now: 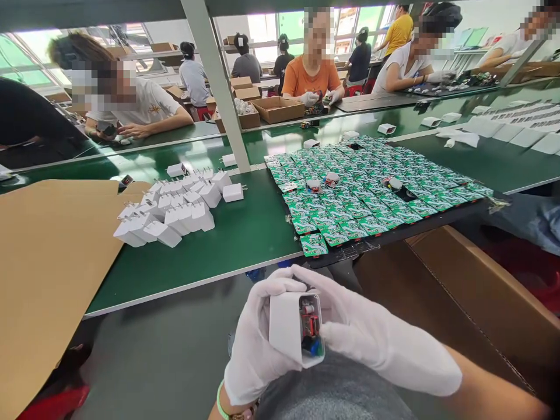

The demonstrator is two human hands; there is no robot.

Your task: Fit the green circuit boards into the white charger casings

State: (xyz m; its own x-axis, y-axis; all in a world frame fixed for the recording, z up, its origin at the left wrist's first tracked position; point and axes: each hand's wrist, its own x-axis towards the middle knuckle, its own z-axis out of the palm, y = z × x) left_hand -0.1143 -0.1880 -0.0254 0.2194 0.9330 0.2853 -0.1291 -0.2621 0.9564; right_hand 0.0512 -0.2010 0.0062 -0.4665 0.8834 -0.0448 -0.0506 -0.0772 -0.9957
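Observation:
Both my hands wear white gloves and meet low in the view, below the table edge. My left hand point(254, 344) wraps round a white charger housing point(286, 328) from the left. The housing's open end faces me, with a circuit board point(310, 326) seated inside. My right hand point(371, 335) presses against the housing's right side, fingers closed on it. Ahead on the green belt point(245, 233) lies a black tray point(437, 219) covered with several green circuit boards point(350, 186). A pile of white charger housings point(175, 210) lies to the left.
A brown cardboard sheet point(48, 262) covers the left of the belt. An open cardboard box point(472, 291) stands at my right. A white post point(216, 81) rises behind the pile. Several other people sit working along the far side and at further tables.

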